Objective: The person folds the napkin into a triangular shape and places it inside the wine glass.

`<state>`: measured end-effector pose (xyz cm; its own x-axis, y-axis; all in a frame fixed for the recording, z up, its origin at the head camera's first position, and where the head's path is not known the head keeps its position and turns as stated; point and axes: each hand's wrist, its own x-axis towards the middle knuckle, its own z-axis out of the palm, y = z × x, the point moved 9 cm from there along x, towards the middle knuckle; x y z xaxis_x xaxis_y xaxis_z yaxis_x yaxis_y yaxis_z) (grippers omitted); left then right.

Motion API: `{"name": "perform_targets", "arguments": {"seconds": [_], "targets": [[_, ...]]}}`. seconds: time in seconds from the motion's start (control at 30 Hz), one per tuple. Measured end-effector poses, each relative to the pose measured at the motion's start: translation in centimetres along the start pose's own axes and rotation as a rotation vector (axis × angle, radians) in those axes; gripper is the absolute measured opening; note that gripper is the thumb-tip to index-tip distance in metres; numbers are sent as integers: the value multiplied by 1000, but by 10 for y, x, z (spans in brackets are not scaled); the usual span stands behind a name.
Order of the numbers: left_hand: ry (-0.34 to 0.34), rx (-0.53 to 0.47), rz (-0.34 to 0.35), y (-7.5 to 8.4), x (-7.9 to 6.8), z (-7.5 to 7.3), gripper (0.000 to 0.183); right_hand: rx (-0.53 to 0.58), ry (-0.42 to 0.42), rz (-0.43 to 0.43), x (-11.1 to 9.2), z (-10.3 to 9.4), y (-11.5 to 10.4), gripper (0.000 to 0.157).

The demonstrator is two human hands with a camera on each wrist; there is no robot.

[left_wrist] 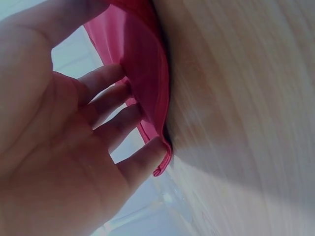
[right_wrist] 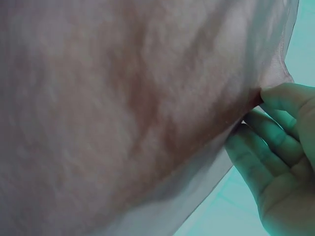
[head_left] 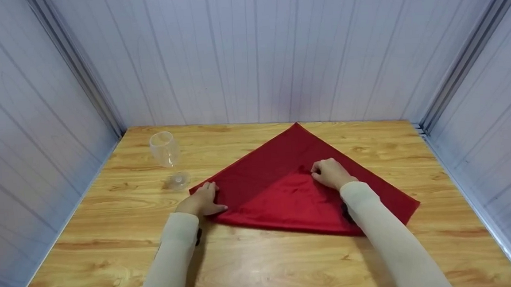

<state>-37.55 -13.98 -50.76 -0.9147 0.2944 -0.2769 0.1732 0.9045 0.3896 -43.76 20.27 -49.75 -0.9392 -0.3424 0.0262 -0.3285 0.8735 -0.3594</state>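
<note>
A red satin cloth napkin [head_left: 281, 204] lies partly folded, one darker corner pointing to the back wall and a brighter flap turned over its front. My right hand [head_left: 332, 173] pinches the tip of that flap between thumb and fingers; the right wrist view shows the pinched cloth [right_wrist: 162, 123] close up. At the napkin's left end rests my left hand [head_left: 200, 201], its fingers spread and touching the cloth [left_wrist: 142, 64] near the folded edge, thumb apart from them. The part of the napkin beneath my right forearm is hidden.
A clear stemmed wine glass [head_left: 165, 151] stands upright behind and left of my left hand. The wooden table [head_left: 263, 267] is bounded by pale panels: a back wall [head_left: 241, 51] and one wall on each side.
</note>
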Motion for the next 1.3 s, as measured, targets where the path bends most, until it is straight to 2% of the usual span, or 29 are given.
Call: {"name": "perform_targets", "arguments": {"seconds": [0.33,0.73,1.03,1.3], "targets": [[5,38,-3,1,-8,2,59,0,-12,-44,-6,0,-4,14],[23,65,44,6,-18,4,59,-30,-36,-87,-15,1,-9,11],[35,63,64,9,-27,7,58,-19,-56,-86,-23,2,-10,10],[12,84,66,10,-34,10,59,-26,-56,-121,-31,3,-13,9]]}}
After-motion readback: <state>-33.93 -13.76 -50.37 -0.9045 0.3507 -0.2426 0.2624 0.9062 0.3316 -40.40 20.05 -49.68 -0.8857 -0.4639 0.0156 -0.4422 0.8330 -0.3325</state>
